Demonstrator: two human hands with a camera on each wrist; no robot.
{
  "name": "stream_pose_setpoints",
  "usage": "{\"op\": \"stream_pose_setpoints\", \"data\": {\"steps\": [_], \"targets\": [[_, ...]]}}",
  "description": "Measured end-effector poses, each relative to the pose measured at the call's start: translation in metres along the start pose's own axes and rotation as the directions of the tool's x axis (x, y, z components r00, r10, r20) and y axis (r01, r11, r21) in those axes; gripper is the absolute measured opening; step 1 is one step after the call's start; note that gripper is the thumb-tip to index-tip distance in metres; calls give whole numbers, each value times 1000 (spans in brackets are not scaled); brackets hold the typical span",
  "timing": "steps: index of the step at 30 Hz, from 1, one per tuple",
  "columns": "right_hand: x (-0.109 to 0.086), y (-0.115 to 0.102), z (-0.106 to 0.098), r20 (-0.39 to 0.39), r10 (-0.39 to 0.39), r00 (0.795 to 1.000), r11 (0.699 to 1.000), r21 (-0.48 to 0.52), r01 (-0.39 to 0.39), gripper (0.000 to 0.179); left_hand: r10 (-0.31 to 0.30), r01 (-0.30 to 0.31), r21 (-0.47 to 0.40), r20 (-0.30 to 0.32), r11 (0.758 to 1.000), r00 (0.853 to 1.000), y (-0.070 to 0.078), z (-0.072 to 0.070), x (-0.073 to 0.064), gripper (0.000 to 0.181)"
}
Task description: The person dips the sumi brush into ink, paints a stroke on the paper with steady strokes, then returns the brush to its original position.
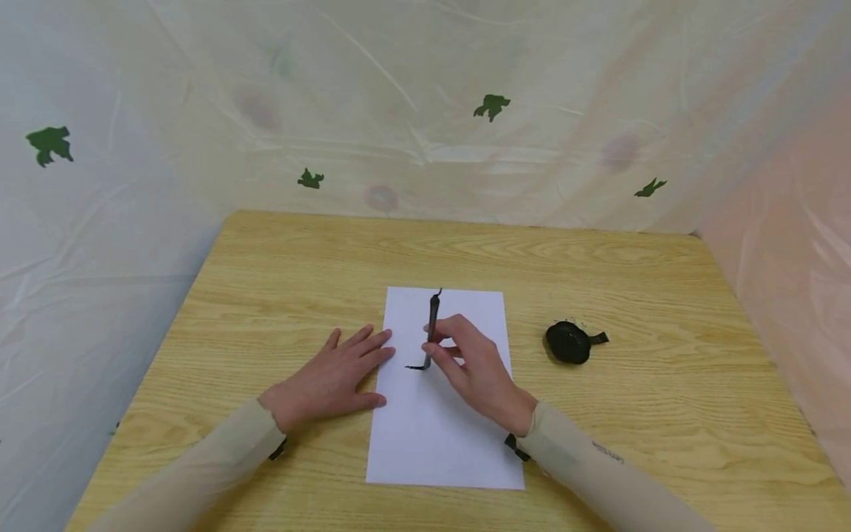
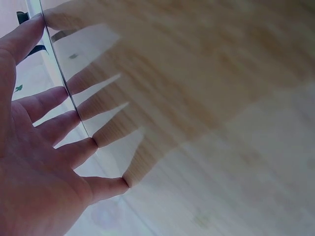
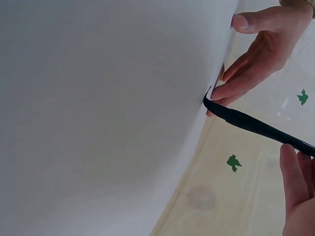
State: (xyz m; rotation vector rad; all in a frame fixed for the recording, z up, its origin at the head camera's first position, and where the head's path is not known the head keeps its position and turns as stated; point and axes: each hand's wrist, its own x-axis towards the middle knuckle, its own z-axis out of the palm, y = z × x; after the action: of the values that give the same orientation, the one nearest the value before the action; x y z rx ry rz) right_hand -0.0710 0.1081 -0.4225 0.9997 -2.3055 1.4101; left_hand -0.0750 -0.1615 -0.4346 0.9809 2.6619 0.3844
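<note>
— Sleeves first, both pale beige, coming in from the bottom edge of the head view. What are they resting on?

— On a light wooden table (image 1: 279, 266) with a plain grain that fills the lower half of the frame. Behind it and to both sides hangs a translucent plastic sheet (image 1: 166, 111), wrinkled, dotted with small green leaf shapes (image 1: 49, 143).

— Start at the left, then.

— At lower left of centre the left hand (image 1: 335, 377) lies flat, palm down, fingers spread and straight. Its fingertips touch the left edge of a white sheet of paper (image 1: 442, 436). The left wrist view shows the same fingers (image 2: 74, 152) fanned against the tabletop, holding nothing.

— And the middle?

— The paper lies upright in the frame's centre. The right hand (image 1: 475, 366) is over it, wrist toward lower right, fingers curled, pinching a dark brush (image 1: 432, 325) between thumb and fingers. The brush stands nearly upright, leaning slightly away, its handle end pointing to the far edge of the paper.

— Does the tip meet the paper?

— Yes. The tip is down on the sheet just left of the hand, at the end of a short black stroke (image 1: 416, 367). In the right wrist view the brush (image 3: 256, 125) runs dark and slim from the fingers at lower right up to the white sheet.

— Anything further right?

— A small round black ink dish (image 1: 569, 342) sits on the bare wood, right of the paper and apart from it.
</note>
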Motion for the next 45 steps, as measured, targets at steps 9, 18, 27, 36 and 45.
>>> {"op": "stream_pose_setpoints", "data": {"steps": [9, 18, 27, 36, 45], "targets": [[-2, -1, -3, 10, 18, 1000, 1000, -4, -18, 36, 3, -3, -6, -4, 1000, 1000, 0, 1, -1, 79], [-5, 0, -7, 8, 27, 1000, 1000, -3, -27, 38, -4, 4, -13, -2, 1000, 1000, 0, 1, 0, 79], [-8, 1, -11, 1, 34, 999, 999, -13, -34, 35, -2, 2, -10, -2, 1000, 1000, -1, 3, -1, 79], [-9, 0, -14, -10, 32, 999, 999, -29, -32, 32, 0, 0, -9, -9, 1000, 1000, -1, 3, -1, 78], [-10, 2, -18, -18, 14, 1000, 999, -50, -15, 34, -2, 2, -7, -5, 1000, 1000, -1, 3, -1, 79]]}}
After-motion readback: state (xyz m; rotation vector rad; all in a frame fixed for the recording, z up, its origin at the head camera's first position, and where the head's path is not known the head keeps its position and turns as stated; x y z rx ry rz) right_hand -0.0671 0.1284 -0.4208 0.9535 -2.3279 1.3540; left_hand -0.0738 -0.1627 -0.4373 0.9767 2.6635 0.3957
